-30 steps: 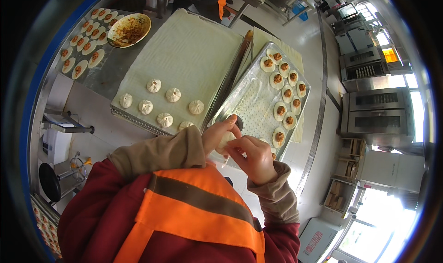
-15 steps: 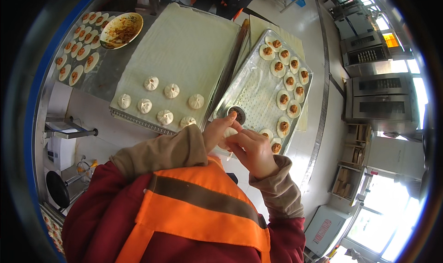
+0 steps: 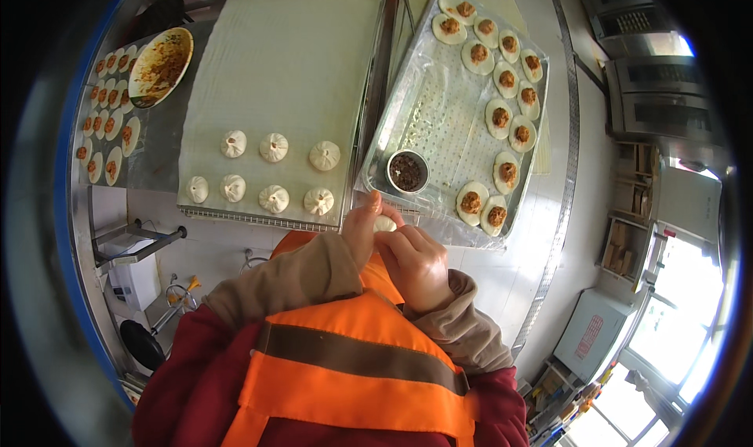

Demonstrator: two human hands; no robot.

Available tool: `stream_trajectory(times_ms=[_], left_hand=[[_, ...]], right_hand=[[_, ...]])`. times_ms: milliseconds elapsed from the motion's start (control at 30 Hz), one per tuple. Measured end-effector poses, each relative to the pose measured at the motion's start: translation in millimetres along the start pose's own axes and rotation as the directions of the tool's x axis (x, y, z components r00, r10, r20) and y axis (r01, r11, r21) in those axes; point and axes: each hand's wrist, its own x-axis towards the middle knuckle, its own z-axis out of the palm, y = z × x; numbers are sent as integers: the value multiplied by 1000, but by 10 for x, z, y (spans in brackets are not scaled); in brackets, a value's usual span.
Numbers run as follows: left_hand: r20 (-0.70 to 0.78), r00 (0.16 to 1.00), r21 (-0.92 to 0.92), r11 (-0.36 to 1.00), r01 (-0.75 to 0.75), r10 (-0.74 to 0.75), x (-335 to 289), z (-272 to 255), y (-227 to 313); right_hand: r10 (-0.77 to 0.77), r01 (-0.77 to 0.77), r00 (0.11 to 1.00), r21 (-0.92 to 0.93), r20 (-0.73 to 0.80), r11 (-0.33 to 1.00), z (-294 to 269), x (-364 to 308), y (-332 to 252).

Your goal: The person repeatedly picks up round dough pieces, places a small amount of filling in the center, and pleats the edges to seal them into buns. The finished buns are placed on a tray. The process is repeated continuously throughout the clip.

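Note:
A white dough bun (image 3: 384,224) sits between my two hands, close to my body and just short of the trays. My left hand (image 3: 361,226) cups it from the left with the thumb pointing up. From the right, the bent fingers of my right hand (image 3: 414,259) pinch its edge. Most of the bun is hidden by my fingers. Beyond my hands, a small round metal cup (image 3: 408,172) of dark filling stands in the near left corner of a metal tray (image 3: 382,145). Along that tray's right side lie several flat dough rounds topped with orange-brown filling (image 3: 500,118).
To the left, a cloth-lined rack (image 3: 282,63) carries several pleated buns (image 3: 274,147) in two rows near its front edge. Farther left, a bowl of filling (image 3: 161,67) stands beside more topped dough rounds (image 3: 112,124). Ovens (image 3: 663,94) and wooden shelves (image 3: 623,239) line the right side.
The view has shifted, so the trays sit differently in the picture and the metal cup shows whole. My hands stay together around the bun, with the fingers slightly rearranged.

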Motion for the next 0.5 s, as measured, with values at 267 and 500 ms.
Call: stream_trajectory(times_ms=[267, 500], left_hand=[[-81, 941, -384, 881, 275, -329, 184, -74, -348], [-126, 964, -376, 911, 172, -234, 146, -77, -329]], right_hand=[[256, -244, 966, -226, 26, 943, 148, 365, 992], [218, -21, 932, -555, 291, 832, 513, 507, 1373]])
